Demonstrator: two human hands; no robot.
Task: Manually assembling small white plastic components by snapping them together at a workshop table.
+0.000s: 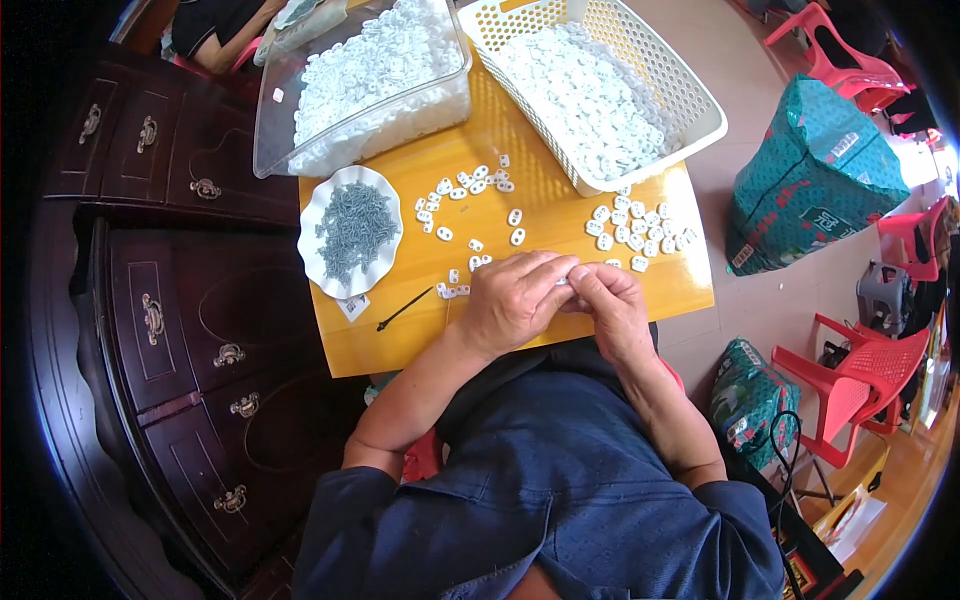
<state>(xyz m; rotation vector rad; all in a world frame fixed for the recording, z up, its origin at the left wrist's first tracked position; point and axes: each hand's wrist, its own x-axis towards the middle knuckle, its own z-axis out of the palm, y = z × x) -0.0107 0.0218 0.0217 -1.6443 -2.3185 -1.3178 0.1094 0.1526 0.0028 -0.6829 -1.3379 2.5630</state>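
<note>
My left hand (512,300) and my right hand (612,298) meet above the near edge of the yellow table. Their fingertips pinch a small white plastic piece (563,281), mostly hidden by the fingers. Beside my left hand lie several small white pieces with two dark holes (455,291); more of them are scattered farther back. A loose group of white pieces (640,232) rests beyond my right hand. On the left, a white scalloped dish (310,225) holds a heap of small grey screw-like parts (357,232). A thin black stick-like tool (404,309) lies between that dish and my left forearm.
At the back stand a clear plastic bin (275,125) and a cream perforated basket (708,115), both heaped with white pieces. Dark wooden drawers (215,290) flank the left side. Teal bags (790,200) and red plastic chairs (850,385) occupy the right. Another person's arm (225,50) shows at upper left.
</note>
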